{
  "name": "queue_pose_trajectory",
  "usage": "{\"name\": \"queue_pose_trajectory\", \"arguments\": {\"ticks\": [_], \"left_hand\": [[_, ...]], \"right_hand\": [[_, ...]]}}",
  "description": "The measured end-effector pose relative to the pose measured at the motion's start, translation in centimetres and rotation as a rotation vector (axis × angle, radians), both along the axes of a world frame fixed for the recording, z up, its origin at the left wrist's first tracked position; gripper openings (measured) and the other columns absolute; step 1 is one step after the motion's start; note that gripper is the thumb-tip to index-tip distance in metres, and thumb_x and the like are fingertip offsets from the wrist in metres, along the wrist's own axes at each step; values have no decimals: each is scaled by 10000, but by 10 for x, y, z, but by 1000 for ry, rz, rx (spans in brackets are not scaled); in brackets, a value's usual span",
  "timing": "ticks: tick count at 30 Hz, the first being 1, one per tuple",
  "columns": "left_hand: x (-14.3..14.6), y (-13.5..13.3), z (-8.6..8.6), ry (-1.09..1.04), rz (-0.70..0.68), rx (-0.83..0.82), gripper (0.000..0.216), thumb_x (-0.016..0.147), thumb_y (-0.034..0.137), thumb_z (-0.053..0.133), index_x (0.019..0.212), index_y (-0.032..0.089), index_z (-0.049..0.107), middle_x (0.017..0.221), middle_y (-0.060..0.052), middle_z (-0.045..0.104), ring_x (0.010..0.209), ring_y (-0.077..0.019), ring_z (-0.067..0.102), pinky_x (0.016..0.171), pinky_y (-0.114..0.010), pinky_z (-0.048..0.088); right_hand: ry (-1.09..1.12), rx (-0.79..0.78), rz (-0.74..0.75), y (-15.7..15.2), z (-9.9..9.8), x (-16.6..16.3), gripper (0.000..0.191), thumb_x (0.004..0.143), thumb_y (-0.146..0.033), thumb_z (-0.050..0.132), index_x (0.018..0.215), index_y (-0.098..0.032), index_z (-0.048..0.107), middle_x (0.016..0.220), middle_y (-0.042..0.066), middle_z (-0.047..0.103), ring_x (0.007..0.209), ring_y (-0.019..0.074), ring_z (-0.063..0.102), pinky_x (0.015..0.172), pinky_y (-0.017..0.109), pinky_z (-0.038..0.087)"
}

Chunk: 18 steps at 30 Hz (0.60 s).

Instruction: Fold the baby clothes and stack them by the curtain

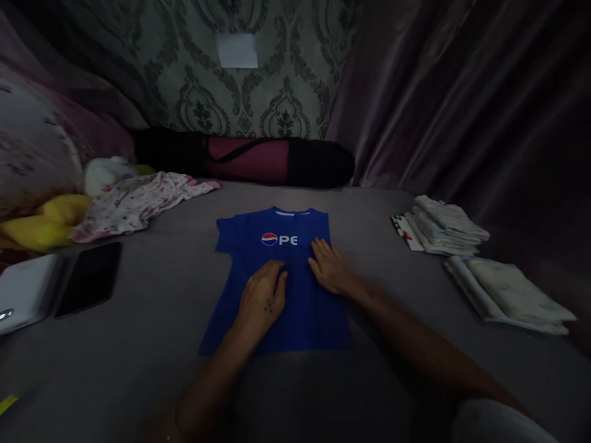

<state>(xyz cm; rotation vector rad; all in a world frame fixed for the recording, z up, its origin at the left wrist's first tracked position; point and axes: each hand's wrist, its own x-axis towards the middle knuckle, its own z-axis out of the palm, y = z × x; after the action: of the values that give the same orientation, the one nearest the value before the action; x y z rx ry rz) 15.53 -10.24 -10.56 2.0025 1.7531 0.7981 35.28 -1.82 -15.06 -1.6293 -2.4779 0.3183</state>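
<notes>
My right hand [329, 267] lies flat near the centre of the frame, fingers extended, palm down on the right-hand part of a blue T-shirt [272, 320], gripping nothing. My left hand [263, 294], just left of it, rests on the shirt's middle with fingers loosely bent and thumb apart from them; I see no cloth pinched there.

The shirt lies mid-frame, neckline toward the top. Its left sleeve sticks out, while its right side is folded inward, cutting the white lettering after "PE", beside a round red, white and blue logo.

All this is on a grey sheet [161, 344]. At the right of the frame are two piles of folded cloth, the upper pile [450, 227] and the lower pile [517, 295]. At the left lie a dark flat slab [91, 278], a white device [25, 292], a yellow plush [50, 220] and a printed cloth [138, 203]. Across the upper middle stretches a black-and-maroon bag [252, 159], below patterned wallpaper [286, 80].
</notes>
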Motion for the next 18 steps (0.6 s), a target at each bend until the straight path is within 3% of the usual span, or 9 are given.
{"name": "queue_pose_trajectory", "arguments": {"ticks": [5,9,14,18], "left_hand": [[-1,1,2,-27,4,-88,348,942,277,372,1198,145,568,1179,-99,646,1085,-221,605,956,-347,461],[-9,5,4,-58,73,-143,347,931,300,388,1188,171,583,1134,-87,665,1028,-219,624,904,-332,475],[-48,14,10,-17,240,-138,360,926,330,381,1167,166,593,1038,-100,691,908,-217,647,814,-311,472],[-84,12,16,147,336,-232,328,927,329,363,1058,177,622,954,-96,700,864,-222,649,718,-281,441]], "right_hand": [[-24,43,-30,-9,-8,-6,631,966,-434,197,1476,-66,252,1545,134,208,1432,232,138,1162,418,98],[29,39,-9,-23,8,-2,606,972,-412,197,1484,-91,242,1541,126,219,1432,236,139,1162,446,134],[96,42,138,-83,25,9,607,964,-467,253,1513,-256,107,1559,18,154,1434,220,113,1170,476,164],[80,-21,199,-114,10,13,606,958,-465,293,1502,-291,92,1541,13,194,1422,233,171,1165,501,191]]}}
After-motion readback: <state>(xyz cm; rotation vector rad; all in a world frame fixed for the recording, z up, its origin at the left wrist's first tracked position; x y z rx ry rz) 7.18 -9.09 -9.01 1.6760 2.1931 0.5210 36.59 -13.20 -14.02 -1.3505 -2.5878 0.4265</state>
